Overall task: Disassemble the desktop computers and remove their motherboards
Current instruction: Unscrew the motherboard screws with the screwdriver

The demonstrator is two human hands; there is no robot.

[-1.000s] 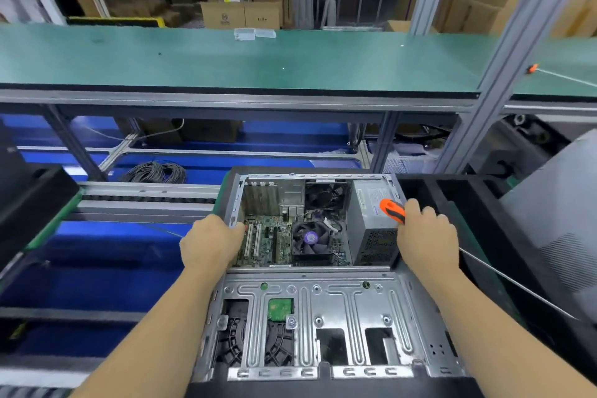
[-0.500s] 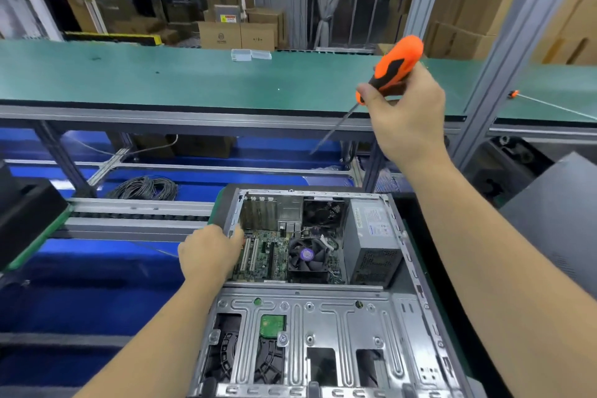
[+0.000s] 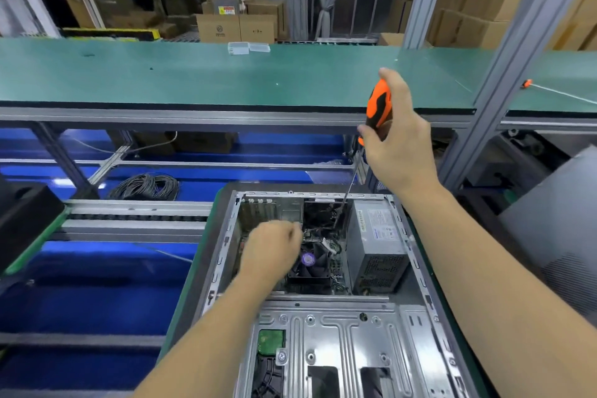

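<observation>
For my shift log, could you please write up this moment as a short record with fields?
case: open desktop computer case lying on its side, interior facing up
right hand: right hand grips an orange screwdriver, shaft angled down into the case's far end
left hand: left hand inside the case over the motherboard; what it touches is blurred
power supply: power supply in place

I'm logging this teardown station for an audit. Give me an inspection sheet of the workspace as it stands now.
Surface: green bench top, behind the case.
Job's things: open computer case; CPU fan; power supply.
Clutter: clear plastic boxes.
Hands: right hand grips screwdriver, tip down in the case; left hand reaches inside, grip unclear.
Cables: coiled cable on the lower shelf.
Surroundings: cardboard boxes.
</observation>
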